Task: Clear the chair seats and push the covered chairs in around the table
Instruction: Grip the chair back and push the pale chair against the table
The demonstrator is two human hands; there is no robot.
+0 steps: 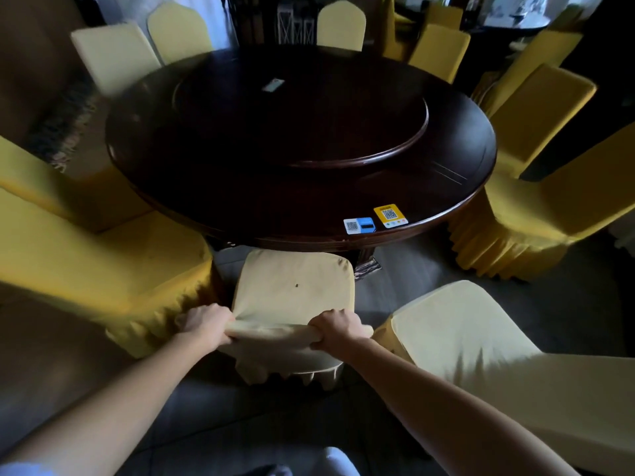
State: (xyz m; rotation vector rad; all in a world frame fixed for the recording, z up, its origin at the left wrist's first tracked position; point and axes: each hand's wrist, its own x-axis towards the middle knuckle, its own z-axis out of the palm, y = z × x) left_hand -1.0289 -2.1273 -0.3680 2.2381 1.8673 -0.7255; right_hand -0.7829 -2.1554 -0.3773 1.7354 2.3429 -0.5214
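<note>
Near-R chair (498, 355): cropped at edge.

near chair (292, 286) sits at table (206, 166) front edge, between left chair (137, 262) and right chair (481, 338). turntable (326, 125) on table centre; cards (390, 215) on table's near rim. far chairs (340, 25) ring the far side.

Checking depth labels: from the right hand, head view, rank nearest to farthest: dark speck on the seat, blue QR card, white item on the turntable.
1. Dark speck, on the pale seat just ahead of the right hand.
2. Blue QR card, near table edge.
3. White item, far part of the turntable.
</note>
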